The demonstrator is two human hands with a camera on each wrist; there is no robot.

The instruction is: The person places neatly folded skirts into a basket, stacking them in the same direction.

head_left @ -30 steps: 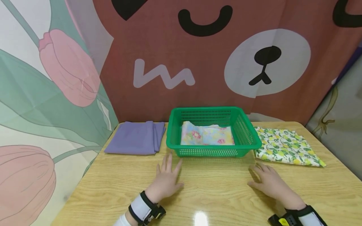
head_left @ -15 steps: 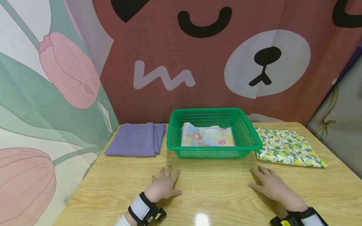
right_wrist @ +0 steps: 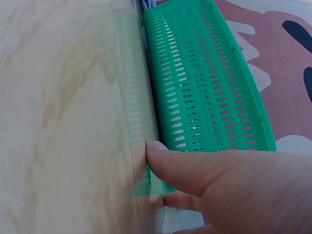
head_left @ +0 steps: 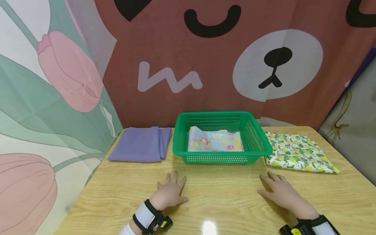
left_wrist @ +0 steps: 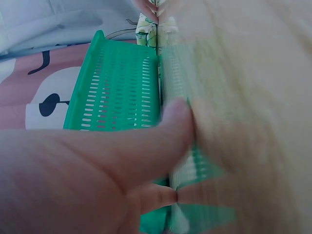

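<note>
My left hand (head_left: 168,195) rests on the wooden table with its fingers spread, in front of the green plastic basket (head_left: 221,159) and to its left. On the right side my right hand (head_left: 277,191) lies on the table too, fingers loosely extended and thumb apart, holding nothing. Inside the basket is a folded pastel floral cloth (head_left: 215,141). A folded purple cloth (head_left: 136,145) lies left of the basket. To the right is a folded cloth with a lemon print (head_left: 298,153). Both wrist views show a thumb and fingertips at the tabletop, with the perforated basket wall beyond.
The light wooden table (head_left: 223,195) has its back edge against a brown bear-print curtain (head_left: 176,45). A tulip-print curtain (head_left: 67,71) hangs along the left. The basket stands at the back middle, between the two cloths.
My left hand has drawn back a little toward me, away from the basket. The right hand has stayed nearly in place; the basket and cloths have not moved.
</note>
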